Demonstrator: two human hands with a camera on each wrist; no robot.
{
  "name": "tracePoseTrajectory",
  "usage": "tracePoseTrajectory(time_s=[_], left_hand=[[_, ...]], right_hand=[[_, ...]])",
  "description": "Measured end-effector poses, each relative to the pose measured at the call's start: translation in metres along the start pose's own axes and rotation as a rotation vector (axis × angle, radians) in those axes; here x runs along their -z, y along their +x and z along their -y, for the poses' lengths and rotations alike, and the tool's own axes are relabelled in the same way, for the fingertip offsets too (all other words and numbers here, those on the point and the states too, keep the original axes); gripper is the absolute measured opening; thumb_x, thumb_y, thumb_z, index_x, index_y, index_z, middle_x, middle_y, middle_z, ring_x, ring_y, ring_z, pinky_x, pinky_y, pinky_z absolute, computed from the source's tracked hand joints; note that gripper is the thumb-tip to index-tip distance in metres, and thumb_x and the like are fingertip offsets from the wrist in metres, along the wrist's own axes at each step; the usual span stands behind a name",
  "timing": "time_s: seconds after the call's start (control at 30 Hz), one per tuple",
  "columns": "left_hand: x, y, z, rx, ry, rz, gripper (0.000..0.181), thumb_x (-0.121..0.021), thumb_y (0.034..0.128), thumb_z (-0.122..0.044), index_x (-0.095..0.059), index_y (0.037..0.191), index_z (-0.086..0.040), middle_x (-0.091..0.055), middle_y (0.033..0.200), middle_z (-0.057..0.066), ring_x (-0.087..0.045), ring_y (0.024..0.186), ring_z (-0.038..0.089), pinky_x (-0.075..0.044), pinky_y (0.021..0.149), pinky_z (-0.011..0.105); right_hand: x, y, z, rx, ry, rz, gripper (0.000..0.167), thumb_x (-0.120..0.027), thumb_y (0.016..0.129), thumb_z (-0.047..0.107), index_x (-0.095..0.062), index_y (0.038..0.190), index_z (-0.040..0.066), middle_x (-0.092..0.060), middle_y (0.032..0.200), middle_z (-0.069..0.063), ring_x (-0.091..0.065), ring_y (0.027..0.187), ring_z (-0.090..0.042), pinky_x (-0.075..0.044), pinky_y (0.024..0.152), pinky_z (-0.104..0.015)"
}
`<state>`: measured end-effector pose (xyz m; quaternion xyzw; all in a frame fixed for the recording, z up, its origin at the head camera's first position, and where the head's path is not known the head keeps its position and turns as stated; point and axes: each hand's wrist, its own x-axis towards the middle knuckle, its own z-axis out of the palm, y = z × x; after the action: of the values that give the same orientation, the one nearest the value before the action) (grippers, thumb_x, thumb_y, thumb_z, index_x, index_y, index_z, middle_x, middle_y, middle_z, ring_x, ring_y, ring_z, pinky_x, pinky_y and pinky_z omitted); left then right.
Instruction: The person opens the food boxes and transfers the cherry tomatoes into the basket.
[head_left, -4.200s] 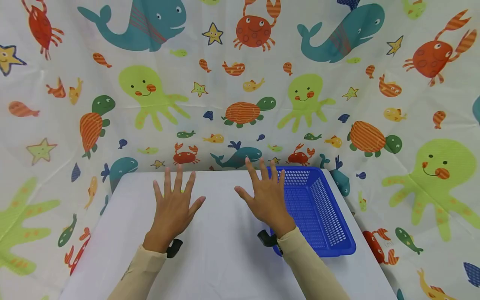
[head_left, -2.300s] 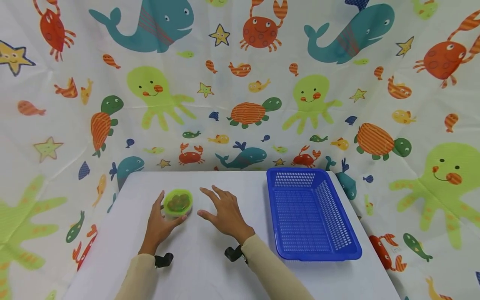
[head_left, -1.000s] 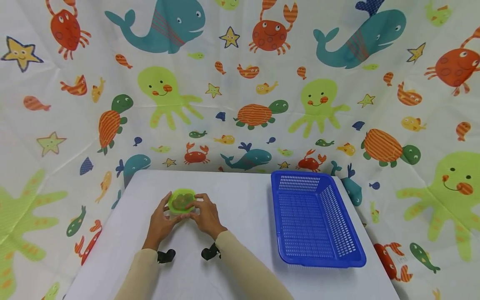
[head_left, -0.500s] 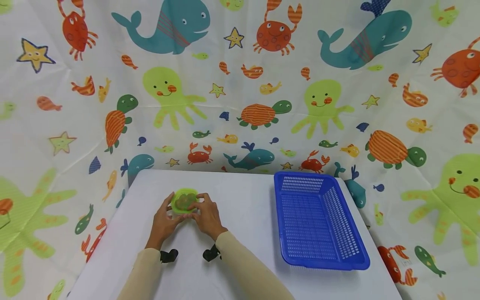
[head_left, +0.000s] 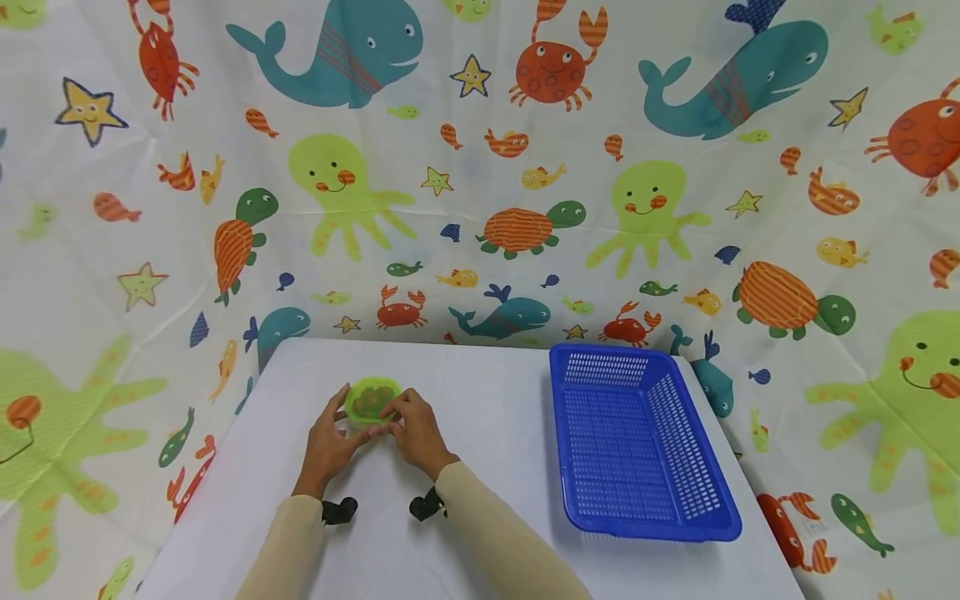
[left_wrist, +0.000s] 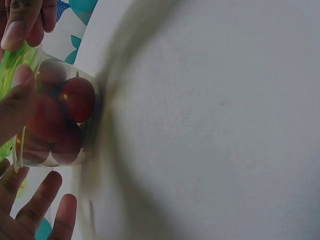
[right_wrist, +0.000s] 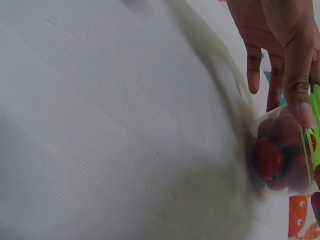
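Note:
A small clear plastic container (left_wrist: 91, 80) stands on the white table at the left in the head view. Several small red fruits that look like cherry tomatoes (left_wrist: 79, 99) show through its wall. Over its top sits a bright green lid (head_left: 371, 402), see-through in the middle. My left hand (head_left: 327, 437) holds the container from the left, fingers spread along the side and thumb near the front rim. My right hand (head_left: 422, 433) pinches the lid's right front edge with thumb and forefinger. Whether the lid has lifted there cannot be made out.
To the right stands a blue plastic basket (head_left: 561, 442) with slotted walls. The white table (head_left: 480, 500) ends at a cloth backdrop (head_left: 450, 125) printed with sea animals, which rises behind and on both sides.
Earlier both hands were spread above the table, then the left hand took the container and the right hand joined at the lid. Lately the right fingers have bunched closer at the lid's edge.

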<state>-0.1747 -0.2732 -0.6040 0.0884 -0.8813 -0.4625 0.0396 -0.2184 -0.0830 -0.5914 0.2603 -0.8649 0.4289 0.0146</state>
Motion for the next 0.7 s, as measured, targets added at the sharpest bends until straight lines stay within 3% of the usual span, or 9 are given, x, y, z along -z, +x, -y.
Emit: tracePoseTrajectory(time_s=[0.23,0.53,0.7], left_hand=[[0.0006,-0.0005,0.0005,0.01,0.009,0.002,0.111,-0.087,0.0893,-0.041,-0.017,0.172,-0.016,-0.027,0.176,0.018,-0.045,0.148,0.046,-0.048,0.115,0.063],[0.0003,-0.0001,0.0001,0.003,0.016,-0.002,0.109,-0.088,0.0899,-0.033,-0.018,0.171,-0.015,-0.027,0.176,0.018,-0.046,0.147,0.045,-0.049,0.114,0.062],[0.0011,-0.0001,-0.0014,0.02,0.023,0.005,0.107,-0.087,0.0912,-0.03,-0.017,0.172,-0.016,-0.026,0.176,0.017,-0.045,0.149,0.045,-0.049,0.115,0.061]], right_hand=[[-0.0019,-0.001,0.0001,0.001,0.006,0.008,0.021,-0.083,0.091,0.029,-0.079,0.108,0.017,-0.058,0.108,0.006,-0.064,0.1,-0.006,-0.053,0.09,-0.016],[-0.0029,-0.0016,-0.0027,0.063,-0.039,-0.018,0.021,-0.085,0.088,0.03,-0.081,0.104,0.018,-0.06,0.105,0.004,-0.067,0.097,-0.011,-0.052,0.085,-0.013],[-0.0003,-0.0019,-0.0004,0.057,-0.053,-0.028,0.021,-0.086,0.087,0.031,-0.083,0.103,0.018,-0.06,0.104,0.004,-0.066,0.094,-0.006,-0.052,0.083,-0.012]])
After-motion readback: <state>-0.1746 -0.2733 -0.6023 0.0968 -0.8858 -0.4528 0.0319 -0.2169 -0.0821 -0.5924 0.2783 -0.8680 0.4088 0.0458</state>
